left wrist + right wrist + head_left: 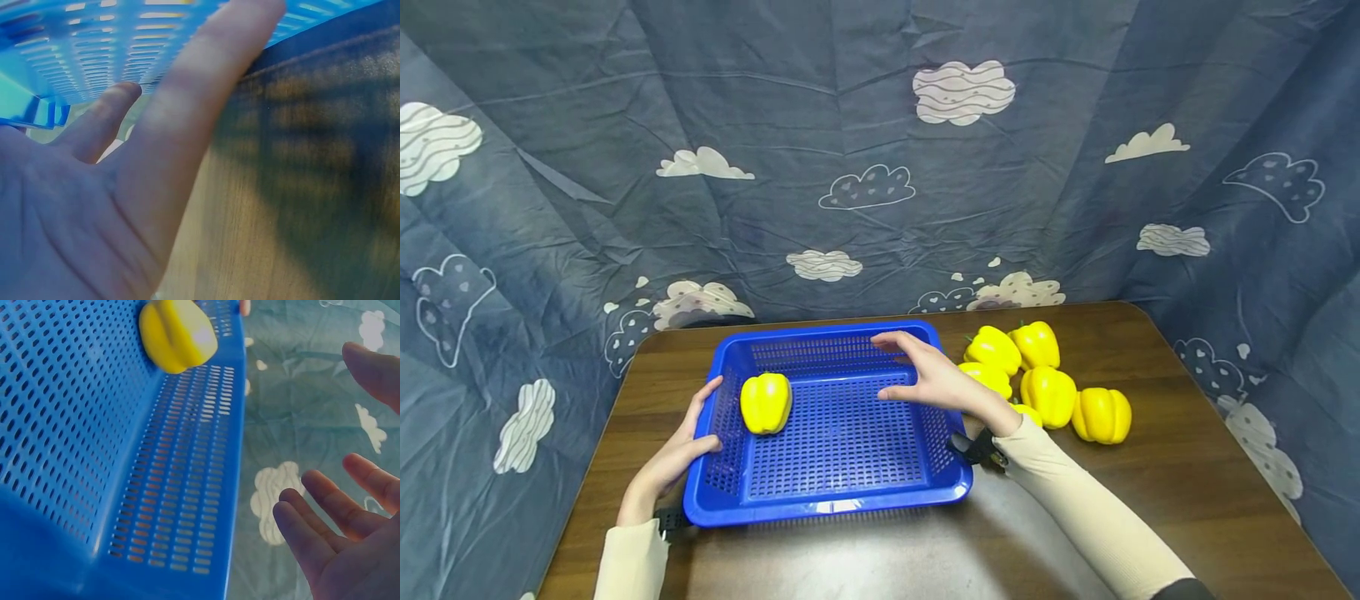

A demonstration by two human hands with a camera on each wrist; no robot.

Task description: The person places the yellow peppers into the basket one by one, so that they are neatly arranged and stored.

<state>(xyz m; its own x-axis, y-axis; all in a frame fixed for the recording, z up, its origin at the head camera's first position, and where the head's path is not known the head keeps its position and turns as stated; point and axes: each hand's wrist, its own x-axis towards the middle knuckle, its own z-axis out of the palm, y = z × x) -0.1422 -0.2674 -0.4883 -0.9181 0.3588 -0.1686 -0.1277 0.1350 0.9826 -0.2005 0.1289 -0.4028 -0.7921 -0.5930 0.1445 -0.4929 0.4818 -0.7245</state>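
Note:
A blue plastic basket (831, 505) with slotted walls stands on the table, holding one yellow bell pepper (765, 403) near its left wall. At that left side is my left hand (673, 454), fingers and thumb spread and fairly straight against the rim. The left wrist view shows the palm and extended fingers beside the slotted wall (94, 62). Over the basket's right side hovers my right hand (932, 375), thumb and fingers apart, holding nothing. Its spread fingers also show in the right wrist view, apart from the basket rim (236, 456).
Several yellow bell peppers (1049, 397) lie in a group right of the basket, some partly hidden by the right arm. The brown wooden table (1180, 500) ends at the back against a blue cloud-patterned curtain (880, 108).

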